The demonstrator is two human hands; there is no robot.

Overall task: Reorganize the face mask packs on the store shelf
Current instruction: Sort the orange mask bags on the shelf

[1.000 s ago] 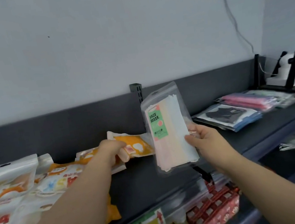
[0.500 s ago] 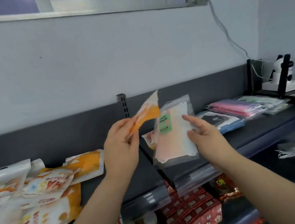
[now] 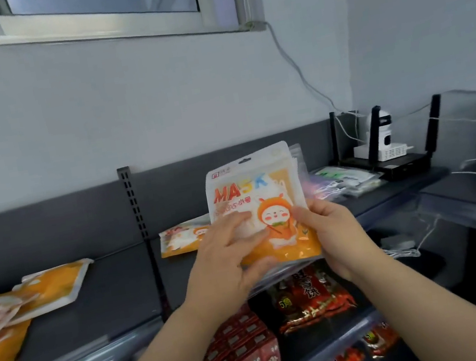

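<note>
Loose orange packs [image 3: 43, 288] lie at the shelf's [image 3: 117, 295] left end. The left hand [image 3: 227, 254] now grips the orange cartoon MASK pack [image 3: 263, 188] flat against the clear pack [image 3: 298, 157], no longer edge-on beside it. The right hand [image 3: 336, 230] pinches both together above the shelf's front edge, so a stack is probably forming for placement.

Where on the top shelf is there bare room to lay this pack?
Bare shelf lies between the left orange pile and the slotted post. Right of it, only a strip before the lone orange pack. The router end is crowded with pastel packs.
</note>
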